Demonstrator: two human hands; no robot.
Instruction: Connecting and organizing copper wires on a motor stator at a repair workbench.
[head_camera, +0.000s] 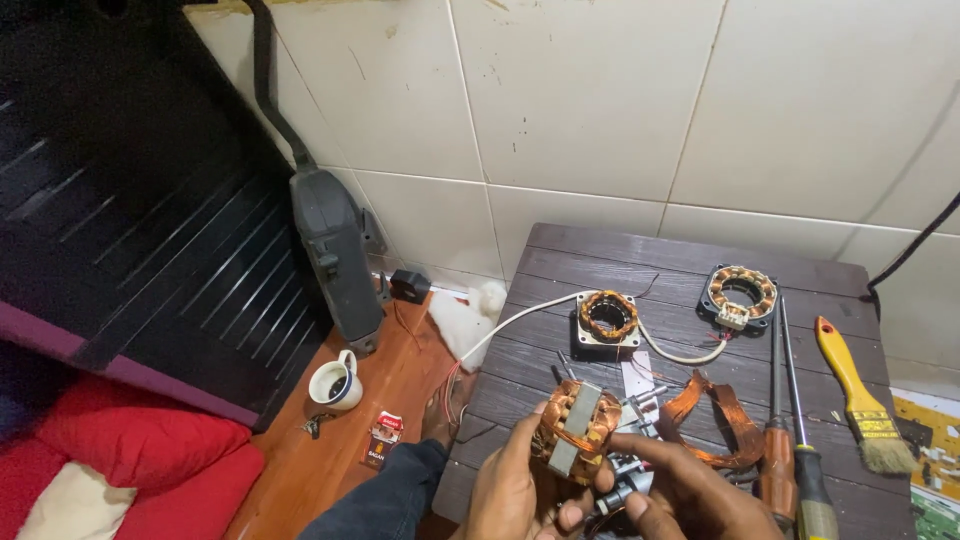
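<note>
While both hands — left hand (515, 490), right hand (680, 490) — grip a copper-wound stator (575, 428), a white cup (335, 383) holds dark dregs.

Two more stators sit further back on the dark wood table (800, 270): a square one (608, 316) and a round one (741, 293), with a white cable (520, 318) by the square one. Loose copper coil (722, 415), two screwdrivers (790, 440) and a yellow brush (862, 397) on the right. Off to the left, a cup (335, 382), a red packet (383, 433) and a red cushion (140, 440).
</note>
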